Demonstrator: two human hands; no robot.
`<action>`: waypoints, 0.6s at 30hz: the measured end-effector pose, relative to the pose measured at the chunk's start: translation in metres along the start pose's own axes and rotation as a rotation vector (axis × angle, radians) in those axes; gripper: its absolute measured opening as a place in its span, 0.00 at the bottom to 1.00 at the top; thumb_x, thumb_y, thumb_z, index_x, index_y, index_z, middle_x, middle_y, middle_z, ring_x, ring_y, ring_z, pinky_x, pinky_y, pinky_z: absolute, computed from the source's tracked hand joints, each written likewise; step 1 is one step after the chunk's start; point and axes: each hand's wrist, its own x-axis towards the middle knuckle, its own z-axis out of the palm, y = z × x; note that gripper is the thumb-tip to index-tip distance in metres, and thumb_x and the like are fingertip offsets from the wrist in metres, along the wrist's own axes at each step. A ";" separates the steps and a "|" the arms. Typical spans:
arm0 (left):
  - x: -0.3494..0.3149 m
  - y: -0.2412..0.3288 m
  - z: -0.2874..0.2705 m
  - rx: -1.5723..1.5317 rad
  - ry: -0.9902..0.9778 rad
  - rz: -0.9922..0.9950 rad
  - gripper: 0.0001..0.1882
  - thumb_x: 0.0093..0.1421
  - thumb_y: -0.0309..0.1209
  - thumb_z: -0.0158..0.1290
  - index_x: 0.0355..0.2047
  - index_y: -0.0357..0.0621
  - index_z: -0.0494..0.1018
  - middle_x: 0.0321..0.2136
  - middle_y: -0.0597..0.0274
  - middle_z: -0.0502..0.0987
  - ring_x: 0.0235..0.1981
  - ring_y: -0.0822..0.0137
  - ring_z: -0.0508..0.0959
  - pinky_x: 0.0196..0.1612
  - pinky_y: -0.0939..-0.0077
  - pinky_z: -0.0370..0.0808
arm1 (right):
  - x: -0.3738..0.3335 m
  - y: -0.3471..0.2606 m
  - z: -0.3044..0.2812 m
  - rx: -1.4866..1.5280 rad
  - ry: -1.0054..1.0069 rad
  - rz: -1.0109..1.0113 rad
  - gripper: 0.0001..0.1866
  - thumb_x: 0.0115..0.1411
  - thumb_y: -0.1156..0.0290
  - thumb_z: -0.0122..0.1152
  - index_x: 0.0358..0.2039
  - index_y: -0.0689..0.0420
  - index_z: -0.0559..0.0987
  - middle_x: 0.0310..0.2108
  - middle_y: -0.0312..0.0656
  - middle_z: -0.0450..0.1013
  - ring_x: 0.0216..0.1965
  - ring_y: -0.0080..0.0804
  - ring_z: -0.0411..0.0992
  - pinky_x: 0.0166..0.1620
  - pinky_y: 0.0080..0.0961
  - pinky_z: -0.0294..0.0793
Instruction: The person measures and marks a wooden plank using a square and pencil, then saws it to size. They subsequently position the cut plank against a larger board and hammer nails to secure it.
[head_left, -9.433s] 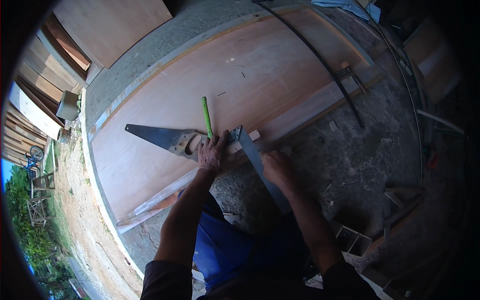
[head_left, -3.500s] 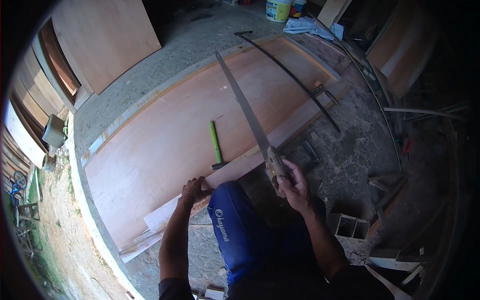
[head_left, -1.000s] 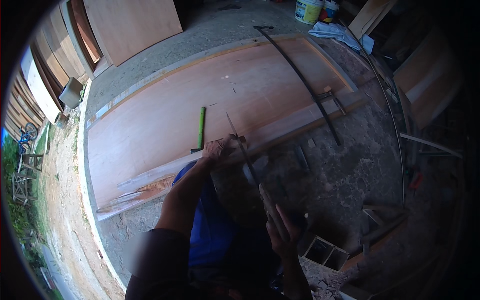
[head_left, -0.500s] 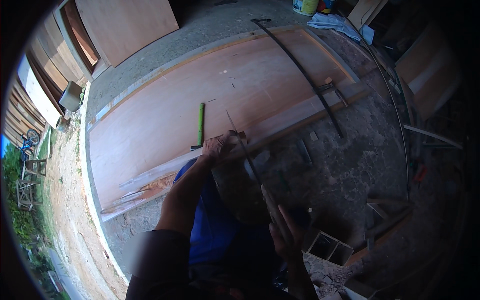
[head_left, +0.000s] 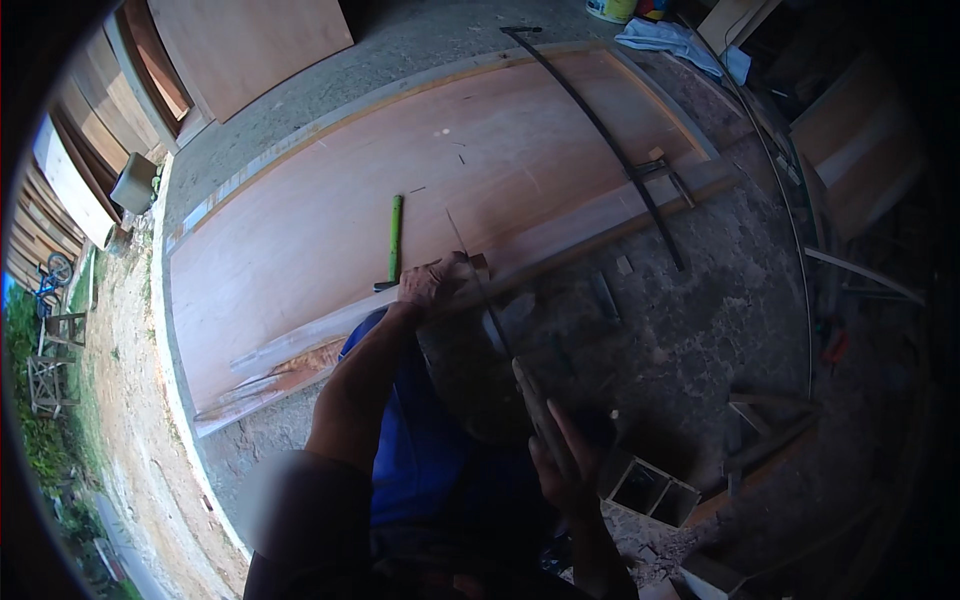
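Note:
My right hand [head_left: 562, 470] is closed around the pale handle of a handsaw [head_left: 485, 292]. The saw's narrow blade slants up and away, passing just right of my left hand [head_left: 432, 283]. That hand is closed over a small wood piece [head_left: 480, 266] at the near edge of a large wooden panel [head_left: 330, 220]; the piece's brown end shows beyond the blade. Where the teeth meet the wood is too small to make out. A hammer [head_left: 396, 240] with a green handle lies on the panel beside my left hand.
A long dark bar clamp [head_left: 600, 130] crosses the panel's right part. Further right, a hollow block [head_left: 652, 492] and wood offcuts [head_left: 765, 430] lie on the concrete floor. Boards [head_left: 250, 50] lean at the back left; a light blue cloth [head_left: 680, 48] lies at the back right.
The whole view has shifted slightly. The saw blade now shows narrower, more edge-on. Both hands keep their holds, and the left stays in place on the wood.

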 end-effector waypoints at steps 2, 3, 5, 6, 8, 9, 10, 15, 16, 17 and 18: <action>0.004 0.000 -0.009 -0.012 0.035 0.012 0.22 0.60 0.47 0.57 0.53 0.65 0.67 0.41 0.52 0.83 0.44 0.44 0.81 0.44 0.51 0.75 | 0.040 0.007 0.019 -0.041 0.007 -0.089 0.27 0.62 0.74 0.64 0.61 0.61 0.73 0.41 0.54 0.81 0.39 0.41 0.83 0.42 0.34 0.80; 0.002 -0.001 -0.007 -0.024 0.031 0.016 0.22 0.60 0.47 0.58 0.53 0.65 0.67 0.41 0.53 0.83 0.44 0.44 0.81 0.44 0.51 0.75 | 0.044 0.009 0.021 -0.032 0.004 -0.081 0.27 0.62 0.74 0.64 0.62 0.61 0.73 0.42 0.54 0.81 0.39 0.41 0.83 0.42 0.34 0.80; 0.001 0.000 -0.008 -0.048 0.017 0.023 0.23 0.60 0.46 0.58 0.53 0.65 0.67 0.41 0.53 0.83 0.44 0.45 0.82 0.44 0.51 0.75 | 0.045 0.013 0.022 -0.018 0.001 -0.065 0.27 0.62 0.73 0.63 0.62 0.59 0.73 0.43 0.54 0.81 0.39 0.41 0.83 0.41 0.33 0.80; 0.000 0.001 -0.010 -0.067 0.002 0.015 0.23 0.60 0.46 0.58 0.54 0.65 0.67 0.40 0.54 0.83 0.44 0.45 0.82 0.44 0.51 0.75 | 0.032 0.011 0.015 -0.063 -0.005 -0.075 0.27 0.62 0.73 0.63 0.62 0.59 0.73 0.43 0.54 0.80 0.39 0.41 0.83 0.41 0.33 0.80; -0.002 -0.003 -0.006 -0.064 0.000 0.001 0.23 0.60 0.47 0.58 0.54 0.66 0.67 0.40 0.54 0.83 0.44 0.45 0.82 0.44 0.51 0.75 | -0.011 0.001 -0.014 -0.157 -0.026 -0.106 0.26 0.63 0.73 0.63 0.62 0.58 0.73 0.44 0.55 0.80 0.38 0.41 0.83 0.40 0.33 0.80; -0.003 -0.007 -0.002 -0.041 0.010 -0.001 0.23 0.60 0.47 0.58 0.54 0.66 0.67 0.40 0.55 0.83 0.44 0.46 0.82 0.44 0.51 0.75 | -0.030 0.005 -0.026 -0.133 -0.059 -0.039 0.26 0.63 0.73 0.63 0.62 0.59 0.73 0.44 0.55 0.80 0.38 0.41 0.83 0.39 0.32 0.80; -0.001 -0.009 0.001 -0.015 0.021 0.002 0.23 0.60 0.48 0.58 0.54 0.66 0.67 0.40 0.55 0.83 0.44 0.46 0.82 0.44 0.51 0.75 | -0.046 0.008 -0.037 -0.108 -0.086 0.025 0.26 0.63 0.73 0.63 0.62 0.59 0.73 0.44 0.55 0.80 0.38 0.40 0.83 0.39 0.32 0.80; -0.006 -0.010 0.005 0.042 0.028 -0.010 0.22 0.60 0.49 0.57 0.54 0.68 0.67 0.41 0.56 0.83 0.45 0.46 0.82 0.45 0.51 0.75 | 0.022 0.001 -0.005 -0.043 -0.062 -0.026 0.26 0.63 0.73 0.63 0.62 0.60 0.73 0.45 0.56 0.80 0.39 0.41 0.83 0.40 0.32 0.80; 0.001 -0.008 0.006 0.033 0.052 0.006 0.22 0.60 0.49 0.57 0.54 0.68 0.67 0.42 0.56 0.83 0.45 0.46 0.82 0.45 0.51 0.75 | 0.044 0.006 0.008 -0.016 -0.067 -0.029 0.26 0.63 0.73 0.62 0.62 0.61 0.72 0.45 0.56 0.80 0.40 0.42 0.83 0.41 0.32 0.80; 0.006 -0.006 0.003 0.035 0.044 0.009 0.22 0.60 0.49 0.57 0.54 0.68 0.67 0.42 0.56 0.83 0.45 0.46 0.82 0.45 0.51 0.75 | 0.053 0.010 0.017 -0.015 -0.050 -0.022 0.26 0.63 0.73 0.62 0.62 0.62 0.72 0.45 0.56 0.80 0.41 0.42 0.83 0.43 0.32 0.80; 0.006 -0.004 0.003 0.031 0.024 0.006 0.23 0.60 0.50 0.57 0.54 0.68 0.67 0.42 0.56 0.83 0.45 0.46 0.82 0.44 0.51 0.75 | 0.056 0.013 0.025 -0.016 -0.037 -0.003 0.27 0.63 0.74 0.62 0.62 0.63 0.72 0.45 0.56 0.80 0.43 0.42 0.82 0.44 0.32 0.79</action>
